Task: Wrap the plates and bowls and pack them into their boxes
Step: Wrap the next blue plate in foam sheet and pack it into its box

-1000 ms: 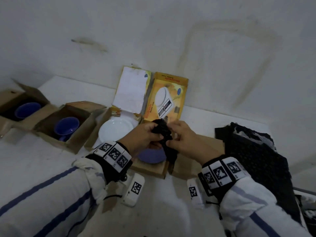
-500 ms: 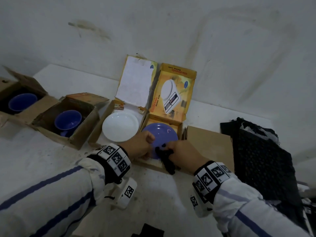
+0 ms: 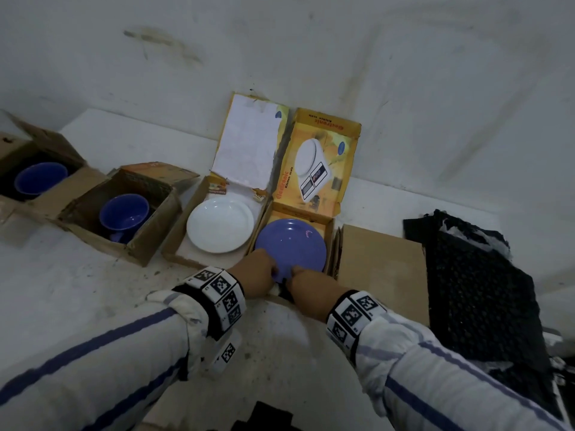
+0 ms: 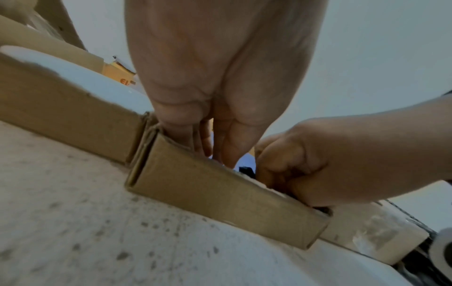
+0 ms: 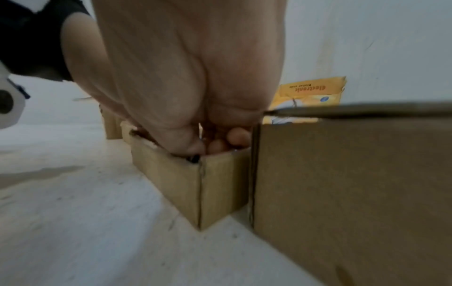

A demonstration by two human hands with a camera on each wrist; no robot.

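A blue plate point(image 3: 295, 244) lies in the open yellow kitchen-scale box point(image 3: 330, 227). Both hands meet at the plate's near rim. My left hand point(image 3: 261, 275) pinches that rim, thumb on top, the fingers reaching down behind the box's front wall point(image 4: 220, 197). My right hand point(image 3: 306, 281) is curled round a wad of black wrap point(image 3: 283, 294), which is pushed down between plate and front wall; only a scrap of the black wrap point(image 4: 246, 170) shows. In the right wrist view the right hand point(image 5: 215, 143) has its fingers curled inside the box corner point(image 5: 176, 185).
A white plate point(image 3: 217, 227) lies in the open box to the left. Two blue bowls point(image 3: 124, 213) point(image 3: 40, 178) sit in open cardboard boxes further left. A shut brown box point(image 3: 379, 269) adjoins on the right, then a pile of black wrap point(image 3: 476, 284). The wall is close behind.
Both hands have come down from above the box, carrying the black wrap to the plate's near edge. The wrap is now mostly hidden inside the box.
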